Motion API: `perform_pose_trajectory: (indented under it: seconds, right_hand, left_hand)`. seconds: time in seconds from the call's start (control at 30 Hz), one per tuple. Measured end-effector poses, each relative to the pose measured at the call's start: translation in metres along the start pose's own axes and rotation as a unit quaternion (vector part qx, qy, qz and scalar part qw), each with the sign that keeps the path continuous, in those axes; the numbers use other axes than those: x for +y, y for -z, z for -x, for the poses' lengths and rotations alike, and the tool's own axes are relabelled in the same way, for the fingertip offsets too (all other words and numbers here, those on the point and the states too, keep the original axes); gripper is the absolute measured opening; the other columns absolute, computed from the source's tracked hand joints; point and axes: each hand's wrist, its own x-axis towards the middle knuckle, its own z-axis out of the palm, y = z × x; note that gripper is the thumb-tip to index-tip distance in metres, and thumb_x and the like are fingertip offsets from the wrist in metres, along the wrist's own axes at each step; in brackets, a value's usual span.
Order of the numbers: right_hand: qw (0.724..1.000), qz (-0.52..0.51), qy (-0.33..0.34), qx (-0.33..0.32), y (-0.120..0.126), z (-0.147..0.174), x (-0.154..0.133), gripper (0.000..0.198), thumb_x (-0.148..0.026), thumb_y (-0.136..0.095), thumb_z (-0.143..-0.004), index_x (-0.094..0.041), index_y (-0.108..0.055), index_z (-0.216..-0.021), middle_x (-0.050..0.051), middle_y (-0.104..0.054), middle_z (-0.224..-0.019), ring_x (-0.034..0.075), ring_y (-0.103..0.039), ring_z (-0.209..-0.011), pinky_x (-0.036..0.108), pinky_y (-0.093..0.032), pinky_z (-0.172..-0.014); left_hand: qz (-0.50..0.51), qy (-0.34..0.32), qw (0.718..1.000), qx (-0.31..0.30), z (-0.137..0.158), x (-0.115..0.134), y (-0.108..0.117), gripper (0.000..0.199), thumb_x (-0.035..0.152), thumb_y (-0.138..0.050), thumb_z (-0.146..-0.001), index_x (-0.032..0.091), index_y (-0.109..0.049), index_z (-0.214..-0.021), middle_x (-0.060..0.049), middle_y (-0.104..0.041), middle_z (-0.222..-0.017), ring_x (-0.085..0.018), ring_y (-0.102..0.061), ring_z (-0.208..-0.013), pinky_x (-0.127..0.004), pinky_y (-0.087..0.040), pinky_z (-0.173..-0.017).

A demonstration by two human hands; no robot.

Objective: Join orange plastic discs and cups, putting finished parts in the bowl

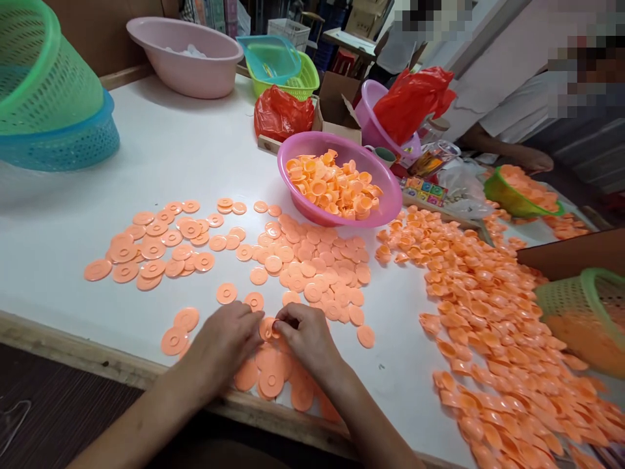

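Note:
Low over the table's front edge, my two hands meet at a small orange plastic disc (266, 327) with a raised ring, like a toy saucer. My left hand (229, 339) has its fingers closed at the disc's left side. Thumb and forefinger of my right hand (308, 333) pinch at its right side; what exactly they grip is too small to make out. Overlapping orange discs (271, 372) lie beneath my hands. More discs (317, 264) spread behind them, and another loose group (153, 244) lies farther left.
A pink basin (336, 218) of small orange toy cups (334, 185) stands behind the discs. Heaped orange curved pieces (488, 326) cover the right side. Baskets (58, 140), a pale pink tub (190, 65) and red bags (283, 114) stand farther back. Another person's hand (534, 159) shows at right.

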Motion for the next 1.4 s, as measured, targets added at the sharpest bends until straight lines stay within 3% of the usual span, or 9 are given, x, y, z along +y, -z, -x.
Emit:
perform_pose_trajectory:
  seconds: [0.23, 0.4, 0.53, 0.7, 0.77, 0.9, 1.07, 1.27, 1.4]
  right_hand:
    - [0.999, 0.038, -0.012, -0.012, -0.007, -0.003, -0.006, 0.017, -0.008, -0.056, -0.071, -0.018, -0.059, -0.058, -0.002, -0.063, -0.058, 0.011, -0.053, -0.055, 0.021, -0.035, -0.052]
    - [0.998, -0.012, -0.057, -0.017, -0.004, -0.003, 0.0, 0.014, -0.012, -0.058, -0.071, -0.018, -0.059, -0.059, -0.002, -0.06, -0.055, 0.011, -0.052, -0.053, 0.021, -0.036, -0.05]
    - [0.999, 0.028, -0.033, 0.005, -0.01, -0.001, 0.0, 0.014, -0.011, -0.058, -0.072, -0.019, -0.058, -0.06, -0.002, -0.061, -0.057, 0.011, -0.052, -0.055, 0.021, -0.035, -0.052]
    - [0.998, 0.056, -0.013, -0.012, -0.012, -0.003, -0.005, 0.018, -0.007, -0.055, -0.071, -0.019, -0.053, -0.057, -0.002, -0.061, -0.058, 0.011, -0.053, -0.056, 0.021, -0.033, -0.052]
    - [0.998, 0.056, -0.014, -0.012, -0.011, -0.004, -0.005, 0.019, -0.006, -0.055, -0.071, -0.019, -0.051, -0.057, -0.002, -0.061, -0.057, 0.011, -0.052, -0.056, 0.021, -0.032, -0.052]
    - [0.998, 0.067, -0.004, -0.018, -0.009, -0.005, -0.005, 0.02, -0.008, -0.054, -0.073, -0.019, -0.048, -0.057, -0.002, -0.06, -0.057, 0.012, -0.052, -0.056, 0.022, -0.032, -0.053]
    - [0.994, 0.102, 0.007, -0.029, -0.01, -0.003, -0.003, 0.023, -0.012, -0.05, -0.077, -0.021, -0.039, -0.059, -0.002, -0.055, -0.056, 0.013, -0.047, -0.053, 0.024, -0.026, -0.05]
    - [0.994, 0.101, 0.028, -0.01, -0.018, 0.003, -0.002, 0.027, -0.016, -0.046, -0.083, -0.022, -0.033, -0.061, -0.002, -0.05, -0.055, 0.013, -0.042, -0.05, 0.025, -0.026, -0.05]
    - [0.999, 0.049, 0.004, 0.013, -0.024, 0.009, 0.001, 0.023, -0.016, -0.049, -0.083, -0.021, -0.043, -0.062, -0.001, -0.057, -0.059, 0.012, -0.049, -0.054, 0.024, -0.033, -0.052]
  left_hand:
    - [0.105, 0.092, 0.99, -0.017, 0.004, 0.011, -0.02, 0.01, 0.016, -0.058, -0.088, 0.02, -0.068, -0.088, -0.003, -0.065, -0.082, -0.018, -0.059, -0.078, -0.029, -0.039, -0.068]
    - [0.105, 0.097, 0.989, -0.03, 0.002, 0.01, -0.018, 0.013, 0.016, -0.054, -0.089, 0.019, -0.066, -0.084, -0.002, -0.062, -0.076, -0.018, -0.057, -0.073, -0.029, -0.037, -0.065]
    - [0.109, 0.086, 0.99, -0.014, 0.002, 0.011, -0.016, 0.013, 0.014, -0.054, -0.087, 0.017, -0.066, -0.083, -0.004, -0.063, -0.079, -0.019, -0.057, -0.076, -0.029, -0.037, -0.066]
    - [0.246, 0.139, 0.957, -0.068, -0.001, 0.015, 0.005, 0.017, 0.014, -0.059, -0.078, 0.018, -0.067, -0.092, -0.001, -0.065, -0.079, -0.017, -0.058, -0.072, -0.027, -0.041, -0.066]
    - [0.284, 0.177, 0.941, -0.051, -0.006, 0.018, 0.009, 0.017, 0.014, -0.057, -0.077, 0.018, -0.067, -0.091, 0.0, -0.065, -0.075, -0.015, -0.058, -0.069, -0.026, -0.042, -0.064]
    - [0.267, 0.235, 0.934, 0.023, -0.015, 0.023, 0.0, 0.011, 0.01, -0.053, -0.07, 0.017, -0.057, -0.063, 0.001, -0.059, -0.064, -0.013, -0.055, -0.062, -0.024, -0.038, -0.057]
    - [0.304, 0.272, 0.913, 0.023, -0.013, 0.023, -0.013, 0.014, 0.016, -0.053, -0.072, 0.019, -0.049, -0.058, 0.003, -0.055, -0.059, -0.013, -0.052, -0.059, -0.023, -0.037, -0.054]
    - [0.298, 0.223, 0.927, 0.053, -0.003, 0.024, -0.017, 0.019, 0.022, -0.049, -0.084, 0.02, -0.049, -0.064, 0.002, -0.053, -0.065, -0.011, -0.049, -0.06, -0.023, -0.038, -0.056]
    - [0.287, 0.196, 0.936, 0.058, -0.001, 0.025, -0.014, 0.023, 0.025, -0.048, -0.088, 0.02, -0.051, -0.066, 0.002, -0.054, -0.066, -0.011, -0.051, -0.059, -0.023, -0.039, -0.055]
